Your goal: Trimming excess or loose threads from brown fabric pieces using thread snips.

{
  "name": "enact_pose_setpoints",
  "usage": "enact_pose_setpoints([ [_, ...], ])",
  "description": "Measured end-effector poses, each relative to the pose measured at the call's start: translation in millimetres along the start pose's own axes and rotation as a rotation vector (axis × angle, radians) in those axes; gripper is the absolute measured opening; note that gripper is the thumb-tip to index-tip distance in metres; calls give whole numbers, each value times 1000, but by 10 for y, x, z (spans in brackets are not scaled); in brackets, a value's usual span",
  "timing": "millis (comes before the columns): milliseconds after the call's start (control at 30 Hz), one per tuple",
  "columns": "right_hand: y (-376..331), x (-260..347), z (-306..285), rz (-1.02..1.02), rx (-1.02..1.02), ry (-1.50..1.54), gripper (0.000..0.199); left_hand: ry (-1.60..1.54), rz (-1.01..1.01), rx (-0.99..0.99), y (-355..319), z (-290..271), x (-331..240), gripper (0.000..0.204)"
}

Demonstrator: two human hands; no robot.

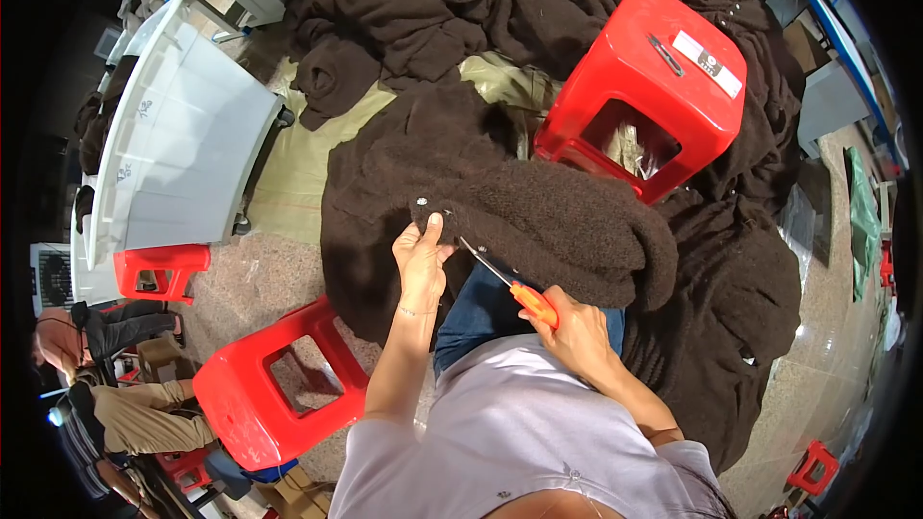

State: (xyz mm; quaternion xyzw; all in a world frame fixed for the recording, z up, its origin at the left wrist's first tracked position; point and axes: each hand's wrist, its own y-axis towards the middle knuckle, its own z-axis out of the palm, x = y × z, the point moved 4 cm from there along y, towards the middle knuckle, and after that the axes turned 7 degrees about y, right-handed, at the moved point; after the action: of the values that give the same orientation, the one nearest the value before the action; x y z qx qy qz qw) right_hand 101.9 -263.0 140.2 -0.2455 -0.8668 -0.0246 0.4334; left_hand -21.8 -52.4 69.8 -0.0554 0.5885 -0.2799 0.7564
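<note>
Head view looks mid-job tbh, left hand (421, 255) pinching the brown knit garment (567, 226) nearside of the card-topped red stool (635, 24), right hand (577, 332) gripping orange-handled scissors (535, 305), but can't tell how much of the brown heap (567, 5) around that stool is done or left.

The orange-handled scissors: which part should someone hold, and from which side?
Probably the orange handle, coming from the picture's lower right, where the right hand holds it. The slim metal blades point up and left, toward the left hand pinching the brown knit fabric, so that end looks like the one to avoid.
</note>
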Motion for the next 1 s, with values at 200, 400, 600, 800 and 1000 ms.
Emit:
enact_pose_setpoints([
  [200, -5, -23, -93, -14, -133, 85, 29, -242, -133, 32, 40, 113, 182, 30],
  [400, -181, -103, -303, 40, -165, 114, 27, 176, -318, 506, -276, 168, 526, 31],
  [600, -500, -191, -265, 0, 102, 14, 27, 0, -376, 370, -238, -1, 246, 24],
  [800, -436, -109, -259, 20, -78, 37, 28, 79, -159, 236, -344, 38, 147, 13],
  [1000, -430, -166, -192, 59, 39, -32, 28, 82, -156, 165, -326, 90, 180, 16],
])
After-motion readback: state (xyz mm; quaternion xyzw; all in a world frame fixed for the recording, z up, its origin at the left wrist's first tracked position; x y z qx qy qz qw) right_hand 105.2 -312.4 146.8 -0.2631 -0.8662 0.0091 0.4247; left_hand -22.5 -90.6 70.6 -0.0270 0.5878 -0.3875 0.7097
